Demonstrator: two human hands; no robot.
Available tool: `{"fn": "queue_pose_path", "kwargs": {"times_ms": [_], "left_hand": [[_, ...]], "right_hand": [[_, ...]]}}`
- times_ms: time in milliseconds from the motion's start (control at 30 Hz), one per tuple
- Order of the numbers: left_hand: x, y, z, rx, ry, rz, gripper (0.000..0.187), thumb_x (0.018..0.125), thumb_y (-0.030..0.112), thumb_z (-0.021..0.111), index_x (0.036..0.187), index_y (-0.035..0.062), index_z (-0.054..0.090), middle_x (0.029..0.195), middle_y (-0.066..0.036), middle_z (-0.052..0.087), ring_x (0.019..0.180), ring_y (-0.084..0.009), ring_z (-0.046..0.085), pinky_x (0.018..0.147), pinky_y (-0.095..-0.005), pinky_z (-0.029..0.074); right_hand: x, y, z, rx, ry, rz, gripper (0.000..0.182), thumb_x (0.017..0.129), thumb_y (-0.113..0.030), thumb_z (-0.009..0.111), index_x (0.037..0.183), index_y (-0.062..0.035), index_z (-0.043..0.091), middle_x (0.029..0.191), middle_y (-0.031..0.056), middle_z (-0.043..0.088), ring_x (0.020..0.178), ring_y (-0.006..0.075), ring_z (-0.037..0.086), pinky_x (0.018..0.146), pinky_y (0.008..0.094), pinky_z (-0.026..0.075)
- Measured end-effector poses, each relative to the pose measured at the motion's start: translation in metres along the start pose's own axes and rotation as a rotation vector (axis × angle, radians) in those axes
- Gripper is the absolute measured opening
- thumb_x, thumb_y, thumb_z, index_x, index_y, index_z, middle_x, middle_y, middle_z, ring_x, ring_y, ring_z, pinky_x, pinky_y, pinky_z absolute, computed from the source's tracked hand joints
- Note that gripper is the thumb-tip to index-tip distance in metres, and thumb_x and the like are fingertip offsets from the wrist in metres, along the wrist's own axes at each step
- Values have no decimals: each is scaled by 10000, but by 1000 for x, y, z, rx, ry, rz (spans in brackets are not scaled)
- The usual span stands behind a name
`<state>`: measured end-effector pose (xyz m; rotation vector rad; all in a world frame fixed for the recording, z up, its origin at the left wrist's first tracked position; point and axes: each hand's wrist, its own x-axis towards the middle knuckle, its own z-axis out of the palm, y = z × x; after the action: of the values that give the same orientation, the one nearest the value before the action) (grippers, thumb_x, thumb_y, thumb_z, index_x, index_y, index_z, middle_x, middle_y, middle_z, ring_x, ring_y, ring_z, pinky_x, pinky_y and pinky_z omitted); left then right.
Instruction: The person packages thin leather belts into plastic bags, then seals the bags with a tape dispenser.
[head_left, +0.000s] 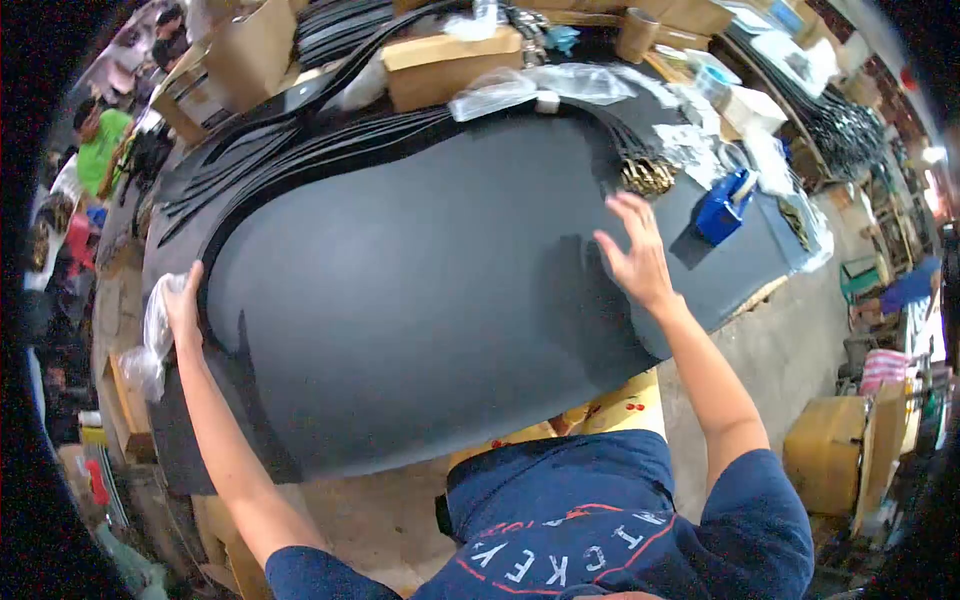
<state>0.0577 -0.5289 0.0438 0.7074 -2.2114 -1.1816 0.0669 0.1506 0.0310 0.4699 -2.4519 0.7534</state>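
A bundle of long black belts [330, 150] lies across the back of the dark table [400, 290]. The belts curve down the left side, and their gold-coloured buckles [648, 176] are gathered at the right. At the table's left edge, my left hand [182, 308] is closed on a crumpled clear plastic bag [150, 340], its thumb beside the curving belts. Some of its fingers are hidden by the plastic. My right hand [638, 255] is open over the right of the table, fingers spread, just below the buckles. It holds nothing.
A blue tape dispenser [725, 207] stands to the right of the buckles. Behind the belts are a cardboard box [452, 65] and loose clear plastic [580, 84]. More belts with buckles [840, 130] lie at the far right. A person in a green top [103, 150] is at the left.
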Motion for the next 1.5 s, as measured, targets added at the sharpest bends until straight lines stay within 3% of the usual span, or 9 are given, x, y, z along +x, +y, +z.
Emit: {"fn": "queue_pose_path", "kwargs": {"times_ms": [200, 400, 633, 700, 833, 933, 1067, 1267, 1500], "left_hand": [[0, -15, 31, 854, -96, 28, 1096, 643, 621, 723, 1453, 71, 230, 1479, -196, 264, 1373, -368, 224, 1008, -676, 202], [7, -33, 31, 1021, 87, 52, 890, 785, 572, 621, 1446, 101, 257, 1460, -203, 278, 1353, -402, 232, 1007, -693, 193], [25, -42, 7, 1026, 28, -36, 786, 817, 498, 624, 1435, 152, 283, 1429, -205, 322, 1345, -364, 262, 1015, -677, 204], [26, -49, 6, 1097, 215, -61, 775, 833, 497, 604, 1440, 146, 273, 1459, -176, 294, 1358, -352, 245, 1017, -678, 199], [22, -42, -1, 1197, -66, 53, 749, 829, 562, 565, 1389, 100, 383, 1489, -150, 260, 1372, -323, 247, 1008, -670, 227], [35, -53, 6, 1064, -36, 308, 601, 829, 515, 579, 1145, 5, 561, 1141, -205, 589, 1106, -357, 537, 935, -490, 405], [36, -46, 12, 952, 4, 329, 493, 814, 409, 641, 1098, 18, 544, 1132, -209, 584, 1086, -370, 540, 893, -480, 444], [16, -33, 20, 987, 121, 479, 427, 828, 272, 657, 1164, 35, 540, 1166, -154, 569, 1213, -312, 439, 1060, -465, 296], [-27, -19, -3, 819, 38, 361, 362, 773, 277, 692, 1003, 13, 599, 981, -203, 609, 972, -355, 582, 840, -447, 458]], "right_hand": [[66, 94, -7, -243, 177, 61, 765, 721, -325, 749, 1312, 13, 401, 1277, 256, 436, 1207, 396, 405, 1029, 434, 325], [94, 106, 5, -438, -34, 426, 1163, 578, -770, 640, 1401, -27, 291, 1374, 280, 368, 1300, 429, 311, 1060, 581, 187], [111, 123, 9, -497, -325, 638, 915, 613, -514, 662, 1347, -36, 398, 1304, 229, 484, 1227, 374, 448, 998, 582, 309], [110, 121, 9, -485, -302, 621, 896, 614, -542, 666, 1316, -34, 438, 1301, 224, 487, 1227, 372, 447, 1002, 585, 302], [103, 125, 16, -620, -157, 491, 844, 627, -628, 665, 1211, -31, 543, 1239, 222, 526, 1183, 385, 476, 964, 593, 339], [104, 135, 10, -480, -222, 350, 708, 698, -612, 634, 1095, -27, 610, 1095, 232, 594, 1041, 376, 561, 855, 486, 455], [110, 182, 21, -211, -223, 186, 608, 727, -467, 686, 1083, 18, 605, 973, 226, 635, 951, 374, 603, 830, 430, 464], [105, 165, 15, -561, -229, 457, 755, 766, -572, 604, 1279, -37, 466, 1260, 204, 504, 1178, 369, 470, 962, 465, 371], [94, 149, 9, -382, -210, 348, 610, 753, -503, 670, 1136, -37, 583, 1078, 178, 609, 1039, 353, 566, 889, 425, 432]]}}
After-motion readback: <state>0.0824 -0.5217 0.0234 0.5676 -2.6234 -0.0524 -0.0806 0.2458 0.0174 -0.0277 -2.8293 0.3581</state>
